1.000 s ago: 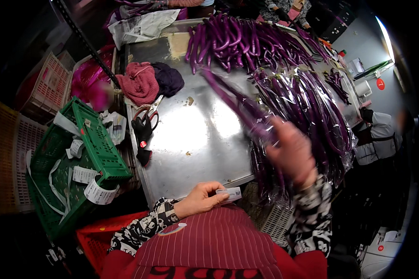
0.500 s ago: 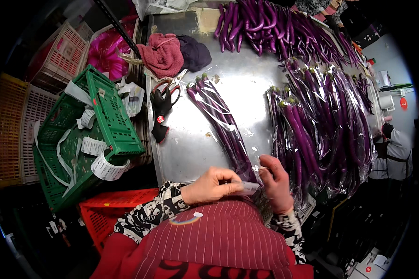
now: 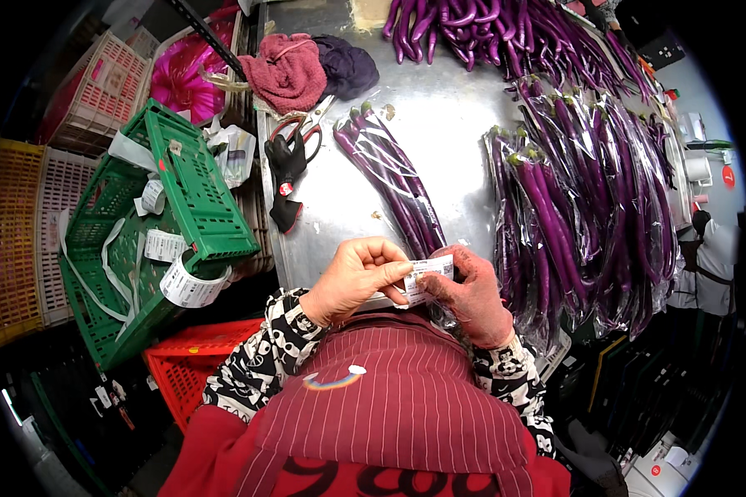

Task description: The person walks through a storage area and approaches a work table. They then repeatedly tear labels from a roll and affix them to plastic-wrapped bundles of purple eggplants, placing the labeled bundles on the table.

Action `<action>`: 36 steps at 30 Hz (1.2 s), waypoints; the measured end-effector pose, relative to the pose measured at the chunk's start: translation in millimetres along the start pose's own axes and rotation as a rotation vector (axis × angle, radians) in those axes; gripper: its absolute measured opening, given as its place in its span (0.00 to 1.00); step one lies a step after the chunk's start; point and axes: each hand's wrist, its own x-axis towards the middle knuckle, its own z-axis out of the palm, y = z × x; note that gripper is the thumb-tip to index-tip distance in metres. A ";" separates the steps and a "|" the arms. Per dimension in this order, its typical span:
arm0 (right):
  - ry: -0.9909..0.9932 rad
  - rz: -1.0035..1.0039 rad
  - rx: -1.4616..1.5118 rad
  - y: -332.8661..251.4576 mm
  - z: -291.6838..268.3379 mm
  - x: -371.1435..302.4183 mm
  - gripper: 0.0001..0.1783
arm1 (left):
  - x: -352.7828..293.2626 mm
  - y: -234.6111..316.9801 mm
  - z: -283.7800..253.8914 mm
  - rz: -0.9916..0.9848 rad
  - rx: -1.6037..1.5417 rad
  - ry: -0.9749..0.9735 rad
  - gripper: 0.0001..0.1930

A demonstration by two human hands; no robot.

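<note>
In front of my apron, my left hand [image 3: 358,277] pinches the left end of a white printed label [image 3: 425,275] between thumb and fingers. My right hand [image 3: 470,296] grips the same label from the other side, thumb on its face. Just beyond lies a clear plastic bag of long purple eggplants [image 3: 392,182], stems pointing away from me; the hands and label hide its near end. More bagged eggplants [image 3: 588,207] lie in overlapping rows to the right on the metal table [image 3: 323,240].
Loose eggplants [image 3: 506,29] are piled at the far side. Scissors [image 3: 305,132], a black glove-like item [image 3: 285,182] and a pink cloth [image 3: 283,74] rest along the left edge. A green crate [image 3: 207,199] with label strips stands left, above a red crate [image 3: 195,356].
Both hands have moved slightly away from my body, bringing the label up over the bag's near end. My right hand has closed on the label, which now faces up more plainly.
</note>
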 end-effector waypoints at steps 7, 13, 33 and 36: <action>-0.015 0.022 0.082 3.1 2.8 4.1 0.17 | -2.1 11.1 2.9 -0.132 0.068 -0.062 0.07; -0.048 0.001 0.015 4.1 0.5 5.0 0.14 | 2.2 10.8 -10.4 -0.228 0.049 -0.151 0.07; -0.076 0.181 0.212 -19.3 8.3 2.5 0.09 | 2.0 9.1 -16.4 -0.225 0.116 -0.200 0.08; -0.060 -0.082 -0.010 -2.2 11.0 3.7 0.11 | 2.0 3.1 -16.7 -0.186 0.107 -0.194 0.08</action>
